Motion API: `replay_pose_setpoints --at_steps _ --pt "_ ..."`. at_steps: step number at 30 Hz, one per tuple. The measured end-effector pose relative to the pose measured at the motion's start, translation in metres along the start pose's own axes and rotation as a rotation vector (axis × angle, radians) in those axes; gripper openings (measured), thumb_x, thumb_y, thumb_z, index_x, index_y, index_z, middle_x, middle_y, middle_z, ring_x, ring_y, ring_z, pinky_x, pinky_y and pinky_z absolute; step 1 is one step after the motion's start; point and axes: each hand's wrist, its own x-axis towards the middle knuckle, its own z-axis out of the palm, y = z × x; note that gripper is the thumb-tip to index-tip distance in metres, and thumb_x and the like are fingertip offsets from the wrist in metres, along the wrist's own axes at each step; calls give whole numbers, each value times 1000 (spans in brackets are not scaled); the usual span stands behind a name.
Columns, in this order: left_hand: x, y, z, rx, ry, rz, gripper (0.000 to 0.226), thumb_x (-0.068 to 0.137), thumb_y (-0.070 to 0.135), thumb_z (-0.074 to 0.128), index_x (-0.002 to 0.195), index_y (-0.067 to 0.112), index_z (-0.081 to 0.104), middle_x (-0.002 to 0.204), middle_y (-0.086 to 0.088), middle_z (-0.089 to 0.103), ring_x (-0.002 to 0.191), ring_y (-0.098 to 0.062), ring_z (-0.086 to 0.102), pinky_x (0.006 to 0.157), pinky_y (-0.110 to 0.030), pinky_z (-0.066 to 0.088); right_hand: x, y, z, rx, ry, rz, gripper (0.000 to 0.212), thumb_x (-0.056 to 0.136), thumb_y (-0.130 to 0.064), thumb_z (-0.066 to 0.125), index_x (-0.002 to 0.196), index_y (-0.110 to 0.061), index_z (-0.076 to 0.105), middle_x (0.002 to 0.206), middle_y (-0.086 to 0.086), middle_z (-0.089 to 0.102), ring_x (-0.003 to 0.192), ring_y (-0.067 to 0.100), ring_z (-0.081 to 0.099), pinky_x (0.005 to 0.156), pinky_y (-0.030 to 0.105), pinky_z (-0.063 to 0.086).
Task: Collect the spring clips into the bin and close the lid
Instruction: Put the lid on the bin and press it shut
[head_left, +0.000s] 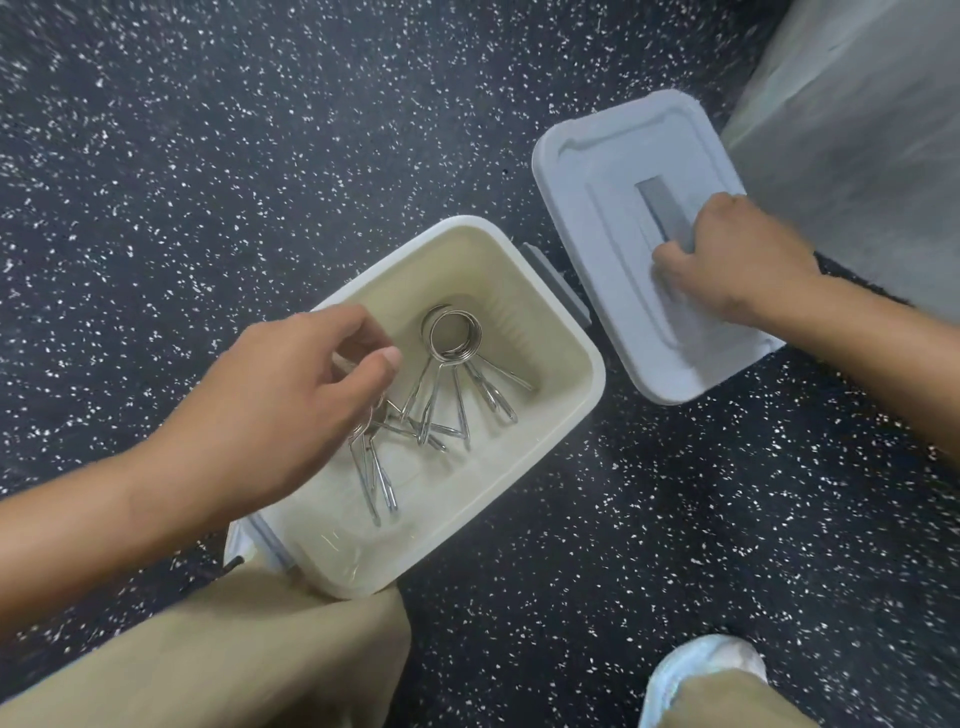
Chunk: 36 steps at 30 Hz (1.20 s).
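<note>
A white bin (566, 332) stands uncovered on the speckled black floor, with several chrome spring clips (457, 364) lying inside. My left hand (291, 395) hovers over the bin's left side, fingers loosely curled above one clip (379, 483); whether it still touches that clip is hidden. The pale grey lid (602, 176) lies flat on the floor to the right of the bin. My right hand (737, 260) rests on the lid, fingers curled around its dark grey handle (657, 200).
A grey block or wall base (857, 130) rises at the far right behind the lid. My khaki trouser leg (249, 660) touches the bin's near corner. A white shoe (701, 670) sits at the bottom right.
</note>
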Motion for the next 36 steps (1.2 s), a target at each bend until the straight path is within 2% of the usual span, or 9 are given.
replay_pose_setpoints --at_steps 5,10,12,16,21,25,29,32,36 --pt "1 8 -8 1 36 37 19 93 47 52 91 33 66 81 23 68 67 4 65 70 -33 53 -15 6 -25 39 72 -45 41 82 -47 44 83 -6 48 88 18 55 66 36 53 57 37 40" --pt "-1 13 -14 -6 76 68 19 94 44 52 90 32 66 82 19 71 66 1 67 72 -35 54 -37 -4 -49 50 90 -173 35 85 -44 49 90 -10 48 93 10 50 74 35 50 62 39 37" --pt "-1 15 -16 -25 111 83 23 96 42 52 84 29 67 77 16 73 67 -4 69 75 -37 55 -47 -16 -55 28 92 -277 34 85 -45 49 90 -12 47 92 10 50 73 34 50 61 40 38" --pt "-1 16 -21 -35 186 119 35 94 41 49 69 22 63 61 4 67 60 -15 65 68 -41 54 -67 -46 -61 -67 96 -515 34 86 -46 46 88 -12 44 89 13 52 66 31 47 59 38 35" --pt "0 11 -25 -5 213 123 41 98 39 48 64 18 60 58 -3 60 60 -25 60 63 -44 52 -83 -87 -62 -204 132 -808 30 81 -46 37 82 -16 35 79 16 53 60 27 34 57 36 31" --pt "-2 1 -28 4 208 109 41 98 39 49 66 17 62 57 0 60 59 -24 59 61 -42 50 -92 -114 -54 -305 84 -978 30 85 -46 41 83 -16 41 73 5 36 59 26 38 59 39 41" --pt "-7 -13 -32 47 201 81 40 97 41 48 66 19 60 58 -1 60 60 -25 59 62 -41 50 -101 -143 -46 -365 75 -1156 26 86 -44 48 86 -18 42 77 3 28 61 24 32 59 37 31" --pt "-11 -24 -35 86 194 73 39 95 44 46 68 20 60 60 1 62 61 -23 61 64 -41 52 -104 -163 -42 -431 108 -1183 24 85 -38 46 93 -16 48 79 6 32 64 25 34 61 37 26" --pt "-18 -36 -36 109 158 58 37 92 47 45 71 21 60 62 3 62 60 -21 60 64 -41 52 -98 -180 -44 -495 156 -1180 28 84 -38 45 99 -14 51 92 10 54 68 28 45 62 38 25"
